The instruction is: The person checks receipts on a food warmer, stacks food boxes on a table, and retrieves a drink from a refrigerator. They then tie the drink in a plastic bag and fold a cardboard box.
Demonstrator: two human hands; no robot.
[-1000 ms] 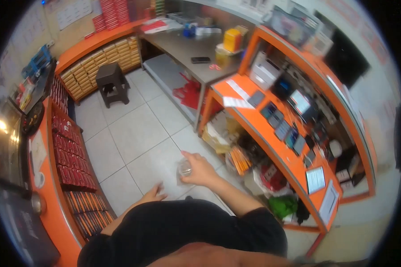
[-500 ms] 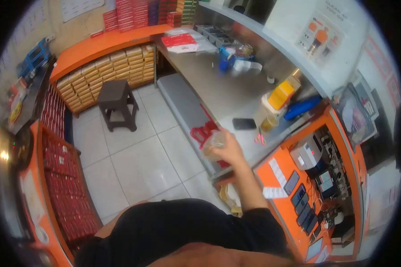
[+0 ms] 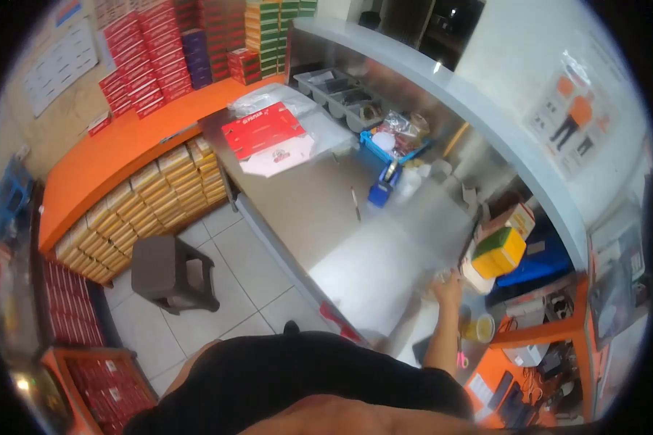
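My right hand (image 3: 448,288) reaches over the steel counter (image 3: 297,210). Its fingers are closed around a clear plastic cup (image 3: 441,276), only partly visible and blurred. Just beyond the hand stands a yellow and green box (image 3: 498,252). Nearer to my body, beside the forearm, is a clear tub with yellowish contents (image 3: 483,328). Pink-handled scissors (image 3: 463,359) and a dark phone (image 3: 422,351) lie close to the same arm. My left hand is out of the picture.
On the counter are a red and white flat carton (image 3: 265,132), a blue tape dispenser (image 3: 383,190), a blue basket (image 3: 392,148) and a pen (image 3: 355,204). A grey divided tray (image 3: 337,98) stands behind. A dark stool (image 3: 170,272) is on the tiled floor.
My right hand has moved with the cup from the counter's front edge to its back right, near the yellow box. The view has shifted closer to the counter.
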